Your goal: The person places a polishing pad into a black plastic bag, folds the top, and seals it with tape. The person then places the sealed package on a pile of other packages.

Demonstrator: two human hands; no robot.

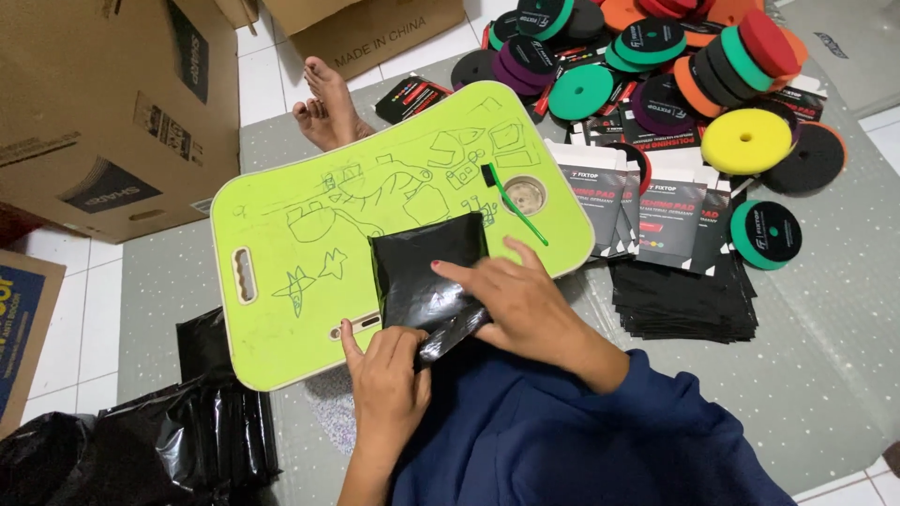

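Grey floor mat (825, 337) under me; on the green lap board (309, 272) at frame centre, my right hand (525, 300) presses flat on a black plastic pouch (427, 276) while my left hand (386, 379) pinches its lower edge.

We see only one view: the head camera looks steeply down, close above the green lap tray (281, 281), with the floor mat (825, 319) toward three o'clock.

Left hand (386, 375) pinching, right hand (511, 295) flat
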